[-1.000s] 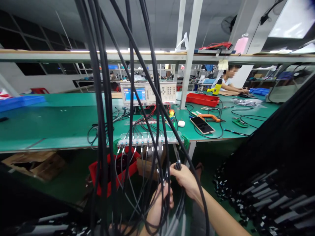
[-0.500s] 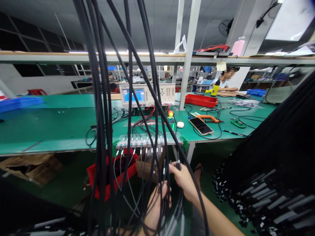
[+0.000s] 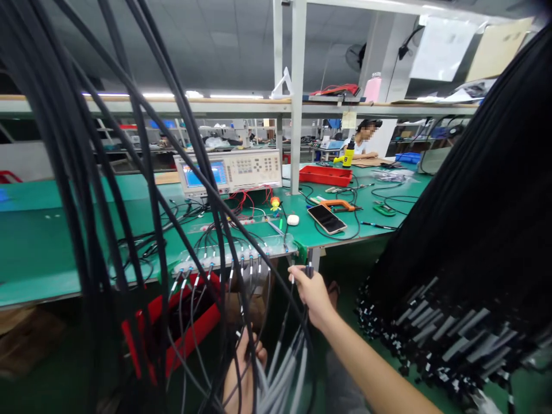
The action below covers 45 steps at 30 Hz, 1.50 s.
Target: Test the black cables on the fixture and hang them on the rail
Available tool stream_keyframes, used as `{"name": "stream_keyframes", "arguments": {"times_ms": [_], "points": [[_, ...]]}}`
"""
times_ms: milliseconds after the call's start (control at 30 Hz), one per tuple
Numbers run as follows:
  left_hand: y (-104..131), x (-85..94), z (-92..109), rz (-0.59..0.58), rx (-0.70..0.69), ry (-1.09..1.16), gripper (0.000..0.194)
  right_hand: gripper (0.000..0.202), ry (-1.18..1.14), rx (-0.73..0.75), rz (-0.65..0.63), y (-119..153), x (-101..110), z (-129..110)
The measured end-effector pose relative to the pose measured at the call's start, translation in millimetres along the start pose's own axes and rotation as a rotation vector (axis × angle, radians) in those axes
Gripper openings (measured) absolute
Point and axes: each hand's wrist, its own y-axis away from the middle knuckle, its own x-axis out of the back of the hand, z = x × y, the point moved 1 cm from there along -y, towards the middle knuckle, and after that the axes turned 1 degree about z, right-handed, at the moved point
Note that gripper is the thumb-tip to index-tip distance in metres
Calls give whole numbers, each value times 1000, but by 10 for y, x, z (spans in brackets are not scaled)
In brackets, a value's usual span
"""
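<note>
Black cables (image 3: 149, 190) hang across the view from above. My right hand (image 3: 313, 293) is closed on dark cable ends just below the bench edge, right of the connector strip (image 3: 241, 256). Lower and to the left, my left hand (image 3: 245, 359) has its fingers curled round a thin black cable with a white label, partly hidden behind other cables. Several cables are plugged into the strip with blue-ringed connectors. Grey-sleeved cables (image 3: 280, 374) hang between and below my hands.
A measuring instrument (image 3: 228, 172), a phone (image 3: 326, 219), an orange clamp (image 3: 340, 204) and a red tray (image 3: 325, 175) stand on the green bench (image 3: 38, 253). A red bin (image 3: 190, 330) is below. A thick black cable bundle (image 3: 448, 230) hangs right. A person sits behind.
The view has turned to the right and tilted. My hands have moved further apart, the left one lower and left. The grey-sleeved cables show more between them.
</note>
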Motion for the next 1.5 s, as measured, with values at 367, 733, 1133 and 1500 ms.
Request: {"name": "stream_keyframes", "arguments": {"times_ms": [367, 733, 1133, 1500], "points": [[79, -66, -20, -135, 76, 224, 18, 35, -78, -137, -101, -299, -72, -31], [238, -208, 108, -82, 60, 272, 32, 28, -202, -184, -120, -352, -114, -31], [327, -327, 160, -15, 46, 257, 25, 19, -289, -225, -107, -372, -180, -60], [236, -237, 81, -93, 39, 332, 18, 18, -291, -274, -112, -378, -143, -54]]}}
